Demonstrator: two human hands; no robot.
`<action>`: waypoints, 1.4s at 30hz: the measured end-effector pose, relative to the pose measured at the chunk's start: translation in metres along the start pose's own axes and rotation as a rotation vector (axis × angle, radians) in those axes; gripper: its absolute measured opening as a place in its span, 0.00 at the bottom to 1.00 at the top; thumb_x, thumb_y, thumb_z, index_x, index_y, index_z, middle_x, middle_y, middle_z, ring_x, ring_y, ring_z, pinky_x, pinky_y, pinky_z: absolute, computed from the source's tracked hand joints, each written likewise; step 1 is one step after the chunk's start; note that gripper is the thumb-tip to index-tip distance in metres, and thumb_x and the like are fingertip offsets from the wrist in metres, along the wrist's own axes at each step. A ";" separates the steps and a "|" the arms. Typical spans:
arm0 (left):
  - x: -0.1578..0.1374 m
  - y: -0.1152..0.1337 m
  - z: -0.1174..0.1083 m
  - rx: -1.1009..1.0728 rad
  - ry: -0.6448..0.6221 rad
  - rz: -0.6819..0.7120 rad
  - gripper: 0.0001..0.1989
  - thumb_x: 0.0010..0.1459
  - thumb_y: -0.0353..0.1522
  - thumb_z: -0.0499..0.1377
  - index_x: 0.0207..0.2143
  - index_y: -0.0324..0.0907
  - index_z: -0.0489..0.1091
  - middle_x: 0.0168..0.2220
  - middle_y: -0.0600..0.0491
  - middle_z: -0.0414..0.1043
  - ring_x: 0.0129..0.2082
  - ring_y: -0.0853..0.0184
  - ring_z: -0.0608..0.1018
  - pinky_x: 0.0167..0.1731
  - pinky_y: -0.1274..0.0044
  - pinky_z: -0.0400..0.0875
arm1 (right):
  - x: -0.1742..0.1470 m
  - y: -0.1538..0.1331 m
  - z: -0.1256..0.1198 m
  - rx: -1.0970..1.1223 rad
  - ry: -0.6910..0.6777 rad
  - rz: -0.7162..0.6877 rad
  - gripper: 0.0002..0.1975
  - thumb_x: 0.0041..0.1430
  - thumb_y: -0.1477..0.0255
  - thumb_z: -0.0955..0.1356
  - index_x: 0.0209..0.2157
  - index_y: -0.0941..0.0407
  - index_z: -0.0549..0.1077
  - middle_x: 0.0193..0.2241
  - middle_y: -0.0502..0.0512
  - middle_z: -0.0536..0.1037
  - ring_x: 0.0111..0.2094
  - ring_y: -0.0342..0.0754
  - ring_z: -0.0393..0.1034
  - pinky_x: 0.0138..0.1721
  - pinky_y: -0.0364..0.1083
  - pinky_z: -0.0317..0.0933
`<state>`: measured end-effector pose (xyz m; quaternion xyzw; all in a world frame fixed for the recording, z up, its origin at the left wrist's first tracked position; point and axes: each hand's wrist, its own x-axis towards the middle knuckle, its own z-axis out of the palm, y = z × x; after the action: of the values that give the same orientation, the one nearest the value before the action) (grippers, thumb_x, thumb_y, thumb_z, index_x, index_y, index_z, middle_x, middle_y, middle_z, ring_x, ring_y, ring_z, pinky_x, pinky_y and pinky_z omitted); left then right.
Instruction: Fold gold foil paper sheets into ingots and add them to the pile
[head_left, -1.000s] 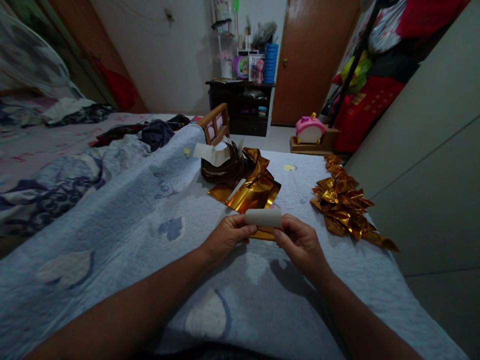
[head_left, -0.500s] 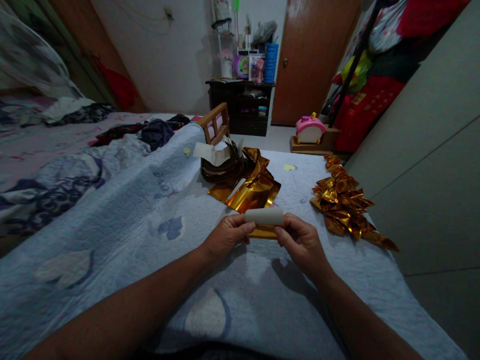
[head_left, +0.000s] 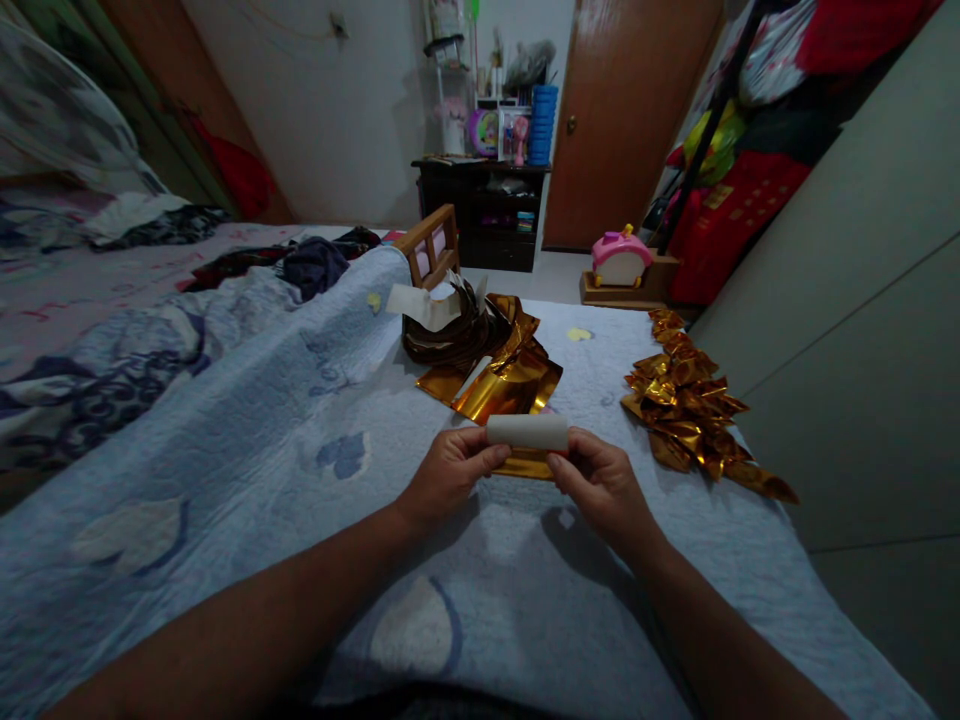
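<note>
The sheet (head_left: 527,432) is between the two hands, spanning from one to the other above the quilt (head_left: 480,590). Its upper part is pale and curved over like a tube; below this, between the thumbs, a flat gold strip shows. The left hand (head_left: 457,466) is clamped on the sheet's left end, thumb on the near side and fingers mostly hidden behind. The right hand (head_left: 598,482) is clamped on the right end in the same way, its thumb near the strip's right end.

Just beyond the hands lie loose gold sheets (head_left: 510,385), some overlapping and shiny side up. Past the left hand, touching these, a dark curved stack (head_left: 454,340) has pale sheets sticking up from its top. To the right of the right hand and a little farther off, a heap of crumpled-looking gold pieces (head_left: 682,415) runs along the quilt's edge.

Well to the left of the left hand are rumpled clothes (head_left: 315,267) and a fan (head_left: 64,110). Far ahead of both hands stand a wooden frame (head_left: 435,245), a dark cabinet (head_left: 480,215) and a door (head_left: 637,110). Beyond the right hand, past the quilt, is a pink toy (head_left: 621,258).
</note>
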<state>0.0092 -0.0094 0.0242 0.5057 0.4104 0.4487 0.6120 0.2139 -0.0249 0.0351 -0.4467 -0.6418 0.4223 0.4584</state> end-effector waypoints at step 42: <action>-0.004 0.002 0.007 0.098 0.119 0.086 0.10 0.53 0.36 0.67 0.31 0.37 0.77 0.26 0.54 0.73 0.27 0.69 0.72 0.30 0.78 0.66 | 0.004 0.016 0.008 0.208 -0.040 0.296 0.18 0.59 0.57 0.70 0.37 0.59 0.79 0.18 0.47 0.68 0.19 0.42 0.59 0.21 0.42 0.54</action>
<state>0.0145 -0.0146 0.0278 0.5248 0.4453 0.4833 0.5411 0.2086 -0.0185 0.0188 -0.4780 -0.5309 0.5582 0.4220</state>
